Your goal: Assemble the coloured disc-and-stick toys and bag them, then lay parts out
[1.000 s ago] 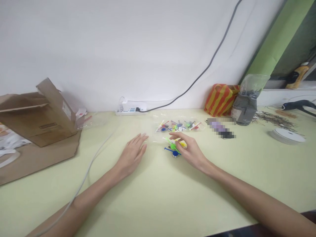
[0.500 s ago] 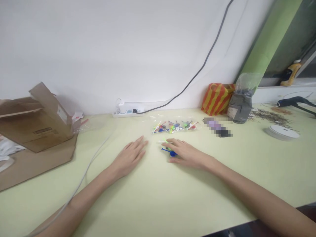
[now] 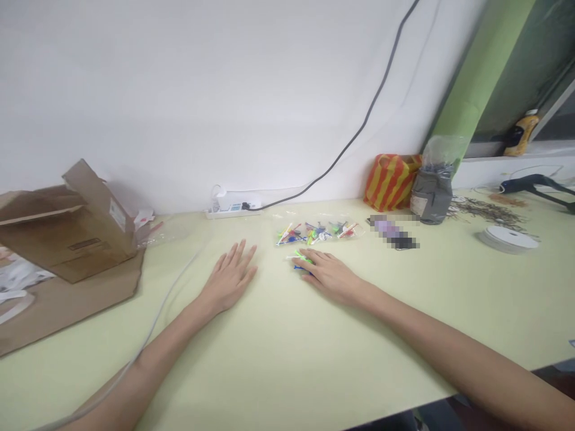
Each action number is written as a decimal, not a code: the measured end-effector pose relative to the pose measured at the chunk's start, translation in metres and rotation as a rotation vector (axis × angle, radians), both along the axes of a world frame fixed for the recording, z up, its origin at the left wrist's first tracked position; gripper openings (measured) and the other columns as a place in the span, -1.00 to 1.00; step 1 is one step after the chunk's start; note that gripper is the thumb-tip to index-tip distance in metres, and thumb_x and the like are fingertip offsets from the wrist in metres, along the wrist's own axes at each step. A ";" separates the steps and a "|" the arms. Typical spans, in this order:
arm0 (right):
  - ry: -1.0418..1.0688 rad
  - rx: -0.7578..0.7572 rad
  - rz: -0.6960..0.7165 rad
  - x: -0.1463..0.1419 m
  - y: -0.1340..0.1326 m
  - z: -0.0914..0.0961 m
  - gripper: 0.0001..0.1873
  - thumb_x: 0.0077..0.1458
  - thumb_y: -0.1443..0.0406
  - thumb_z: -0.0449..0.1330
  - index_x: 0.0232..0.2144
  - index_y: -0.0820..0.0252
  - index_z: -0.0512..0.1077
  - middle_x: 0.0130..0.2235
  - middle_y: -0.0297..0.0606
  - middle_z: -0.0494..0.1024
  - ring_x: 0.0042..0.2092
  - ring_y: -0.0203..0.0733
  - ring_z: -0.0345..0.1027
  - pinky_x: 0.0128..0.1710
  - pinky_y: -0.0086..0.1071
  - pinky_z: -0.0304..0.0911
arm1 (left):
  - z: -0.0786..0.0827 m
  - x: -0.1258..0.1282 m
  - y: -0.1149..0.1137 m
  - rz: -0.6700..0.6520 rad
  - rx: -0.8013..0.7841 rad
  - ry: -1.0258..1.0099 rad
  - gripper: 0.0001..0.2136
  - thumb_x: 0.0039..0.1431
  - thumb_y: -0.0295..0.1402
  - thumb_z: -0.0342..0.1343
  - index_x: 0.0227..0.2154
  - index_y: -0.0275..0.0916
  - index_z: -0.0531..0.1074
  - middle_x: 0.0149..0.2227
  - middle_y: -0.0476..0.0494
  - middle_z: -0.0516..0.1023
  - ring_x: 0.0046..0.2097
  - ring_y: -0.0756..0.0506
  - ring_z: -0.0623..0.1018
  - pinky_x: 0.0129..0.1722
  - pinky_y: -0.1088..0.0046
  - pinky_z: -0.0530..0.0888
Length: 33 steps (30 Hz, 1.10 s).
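Observation:
My left hand [image 3: 229, 276] lies flat on the pale green table [image 3: 287, 359], fingers stretched out and holding nothing. My right hand [image 3: 330, 276] rests palm down on a small packet of coloured plastic parts [image 3: 300, 260], green and blue bits showing at its fingertips; most of the packet is hidden under the fingers. Just beyond, a row of similar small clear packets [image 3: 317, 232] with red, yellow, green and blue pieces lies on the table.
An open cardboard box [image 3: 67, 230] sits at the left on flattened cardboard. A white power strip [image 3: 231, 206] lies by the wall, a grey cable [image 3: 171, 287] crosses the table. At right: striped bag [image 3: 393, 181], grey pouch [image 3: 433, 191], tape roll [image 3: 510, 238].
My right hand lowered from a raised pinch over the packet to lying flat on it. My left hand shifted slightly left and stayed flat.

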State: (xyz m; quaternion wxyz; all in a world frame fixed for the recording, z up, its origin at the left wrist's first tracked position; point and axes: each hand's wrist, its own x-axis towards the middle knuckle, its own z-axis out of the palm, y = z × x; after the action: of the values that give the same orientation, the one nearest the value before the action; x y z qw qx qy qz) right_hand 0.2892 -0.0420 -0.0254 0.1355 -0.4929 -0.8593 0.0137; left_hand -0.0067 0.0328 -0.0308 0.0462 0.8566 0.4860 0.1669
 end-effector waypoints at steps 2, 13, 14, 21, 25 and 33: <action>-0.009 0.005 -0.005 0.002 0.003 -0.001 -0.46 0.43 0.10 -0.13 0.37 0.01 0.11 0.39 -0.09 0.15 0.40 0.00 -0.01 0.28 -0.04 0.11 | 0.009 0.005 -0.004 0.004 0.134 -0.224 -0.52 0.37 -0.13 -0.11 0.27 -0.15 0.29 0.39 -0.29 0.14 0.40 -0.30 0.14 0.34 -0.05 0.07; -0.005 0.164 -0.032 -0.004 0.000 -0.001 -0.39 0.37 0.26 -0.03 0.41 0.06 0.01 0.44 -0.08 -0.03 0.46 0.04 -0.27 0.39 0.09 -0.15 | 0.030 0.015 -0.032 0.067 -0.688 -1.439 -0.63 0.35 -0.16 0.02 -0.50 -0.27 0.44 -0.83 0.15 0.01 -0.78 0.11 -0.03 -0.78 0.64 -0.05; -0.003 0.168 -0.027 -0.006 -0.001 -0.002 -0.38 0.37 0.26 -0.02 0.42 0.05 -0.01 0.44 -0.08 -0.03 0.46 0.04 -0.27 0.39 0.10 -0.15 | 0.031 0.015 -0.034 0.047 -0.746 -1.484 -0.58 0.38 -0.15 -0.04 -0.54 -0.27 0.42 -0.83 0.14 -0.01 -0.78 0.10 -0.04 -0.78 0.63 -0.05; 0.030 0.181 0.024 -0.012 -0.004 -0.003 -0.38 0.36 0.27 -0.03 0.41 0.05 -0.01 0.44 -0.10 -0.04 0.46 0.02 -0.30 0.39 0.13 -0.15 | 0.037 0.016 -0.042 -0.084 -0.942 -1.632 -0.43 0.44 -0.13 -0.29 -0.56 -0.30 0.43 -0.81 0.11 -0.04 -0.74 0.07 -0.02 -0.72 0.59 0.07; 0.126 0.203 0.116 -0.021 -0.015 0.005 -0.38 0.37 0.30 -0.07 0.42 0.07 -0.03 0.44 -0.15 -0.01 0.46 -0.05 -0.26 0.40 0.07 -0.18 | 0.037 0.020 -0.044 -0.116 -0.969 -1.698 -0.43 0.41 -0.04 -0.29 -0.46 -0.31 0.46 -0.71 0.03 0.12 -0.66 0.01 0.17 -0.66 0.53 0.22; 0.290 -0.125 0.481 -0.076 -0.056 0.015 -0.17 0.39 0.09 -0.03 0.45 0.14 -0.42 0.47 -0.18 -0.19 0.48 -0.17 -0.46 0.44 -0.07 -0.28 | 0.034 0.034 -0.048 -0.135 -1.044 -1.767 -0.42 0.40 0.00 -0.33 -0.18 -0.35 0.49 -0.28 -0.27 0.48 -0.26 -0.13 0.51 -0.29 0.33 0.52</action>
State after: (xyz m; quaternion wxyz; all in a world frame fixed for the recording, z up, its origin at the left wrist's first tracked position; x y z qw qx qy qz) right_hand 0.2130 -0.0979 -0.0106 0.2190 -0.2755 -0.9207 0.1689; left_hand 0.0274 -0.0154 0.0028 0.7634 0.3266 0.2413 0.5024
